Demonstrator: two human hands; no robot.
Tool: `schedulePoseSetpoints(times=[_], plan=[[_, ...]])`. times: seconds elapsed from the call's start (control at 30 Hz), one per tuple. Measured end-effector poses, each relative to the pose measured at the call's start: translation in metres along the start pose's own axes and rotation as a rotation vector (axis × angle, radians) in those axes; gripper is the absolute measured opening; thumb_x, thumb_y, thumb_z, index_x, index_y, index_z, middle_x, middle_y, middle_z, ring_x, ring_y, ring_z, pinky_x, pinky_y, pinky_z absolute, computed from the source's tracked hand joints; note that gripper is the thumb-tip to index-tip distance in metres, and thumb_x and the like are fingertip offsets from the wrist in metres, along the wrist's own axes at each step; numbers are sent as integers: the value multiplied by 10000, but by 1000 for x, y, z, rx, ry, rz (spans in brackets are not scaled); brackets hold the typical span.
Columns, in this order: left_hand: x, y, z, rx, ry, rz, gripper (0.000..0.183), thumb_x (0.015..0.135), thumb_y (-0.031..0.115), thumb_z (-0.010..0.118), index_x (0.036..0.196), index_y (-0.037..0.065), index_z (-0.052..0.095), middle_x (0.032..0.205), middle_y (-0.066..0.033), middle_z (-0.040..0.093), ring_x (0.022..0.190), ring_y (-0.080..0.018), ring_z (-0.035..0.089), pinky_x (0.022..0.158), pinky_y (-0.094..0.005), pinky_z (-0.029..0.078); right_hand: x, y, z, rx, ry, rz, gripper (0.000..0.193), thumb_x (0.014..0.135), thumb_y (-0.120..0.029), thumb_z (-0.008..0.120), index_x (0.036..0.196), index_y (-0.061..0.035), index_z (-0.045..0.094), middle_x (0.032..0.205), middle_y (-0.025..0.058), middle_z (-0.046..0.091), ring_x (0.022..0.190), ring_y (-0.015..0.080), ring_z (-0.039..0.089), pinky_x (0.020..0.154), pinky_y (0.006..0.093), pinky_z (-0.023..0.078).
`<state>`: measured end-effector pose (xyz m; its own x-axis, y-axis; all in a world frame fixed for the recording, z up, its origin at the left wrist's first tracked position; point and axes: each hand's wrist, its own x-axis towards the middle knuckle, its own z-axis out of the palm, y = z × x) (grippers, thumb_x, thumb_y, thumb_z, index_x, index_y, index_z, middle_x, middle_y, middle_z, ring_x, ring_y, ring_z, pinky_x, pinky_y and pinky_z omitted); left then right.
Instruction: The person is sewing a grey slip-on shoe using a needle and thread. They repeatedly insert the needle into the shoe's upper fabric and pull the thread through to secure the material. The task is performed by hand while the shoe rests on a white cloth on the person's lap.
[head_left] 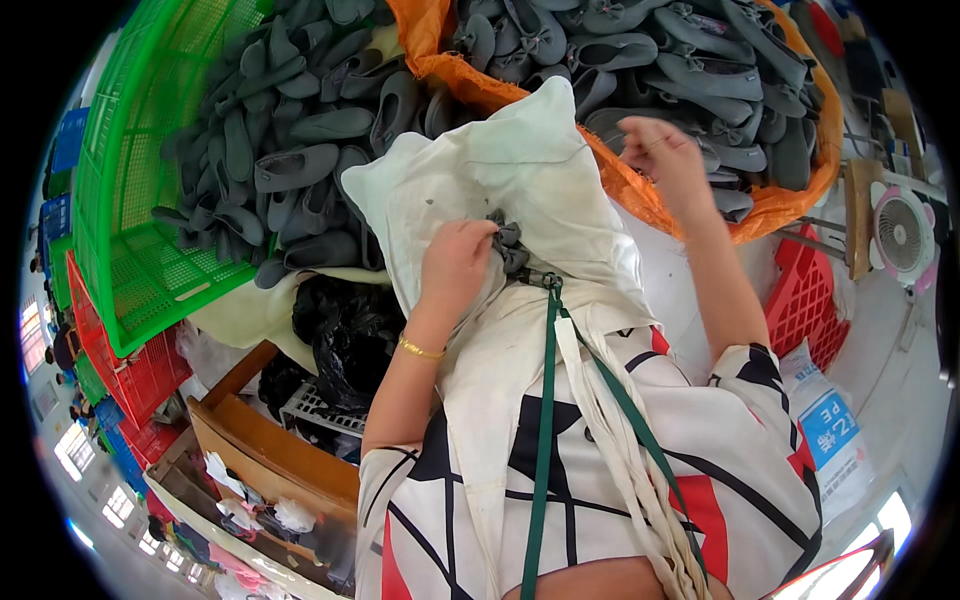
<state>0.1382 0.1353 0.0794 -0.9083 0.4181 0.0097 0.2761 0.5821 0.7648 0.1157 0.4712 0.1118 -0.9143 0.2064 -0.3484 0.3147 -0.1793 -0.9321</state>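
My left hand [458,262] is over the white cloth [545,150] on my lap, its fingertips pinched at a small dark grey fabric bow [510,245]. Just below the bow, a small dark metal clip [540,279] hangs at the end of a green cord [547,400]. Raised at the right, my right hand [662,152] has its fingers curled together in front of the orange sack [825,130]. What they hold, if anything, is too small to make out. Grey slip-on shoes [700,75] fill the sack behind that hand.
A green plastic basket [130,200] at the left holds a heap of grey shoes [295,165]. Below it are a black plastic bag [345,325] and a wooden drawer unit [270,440]. To the right are a red crate [805,295], a fan [903,230] and a printed sack [830,425].
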Motion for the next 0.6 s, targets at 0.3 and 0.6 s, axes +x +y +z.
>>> schedulePoseSetpoints(times=[0.3, 0.6], plan=[[26, -10, 19, 36, -104, 46, 192, 806, 93, 682, 993, 64, 652, 996, -102, 662, 890, -294, 634, 764, -397, 520, -44, 28, 71, -382, -360, -97, 214, 966, -96, 628, 1156, -4, 654, 990, 50, 669, 935, 129, 642, 874, 272, 512], [10, 12, -33, -682, -247, -247, 210, 881, 139, 747, 1003, 19, 626, 958, 1, 635, 785, -71, 547, 714, -234, 476, -48, 6, 119, -501, -531, 30, 181, 930, -133, 675, 1053, 0, 671, 973, 38, 640, 862, 98, 588, 795, 253, 488]])
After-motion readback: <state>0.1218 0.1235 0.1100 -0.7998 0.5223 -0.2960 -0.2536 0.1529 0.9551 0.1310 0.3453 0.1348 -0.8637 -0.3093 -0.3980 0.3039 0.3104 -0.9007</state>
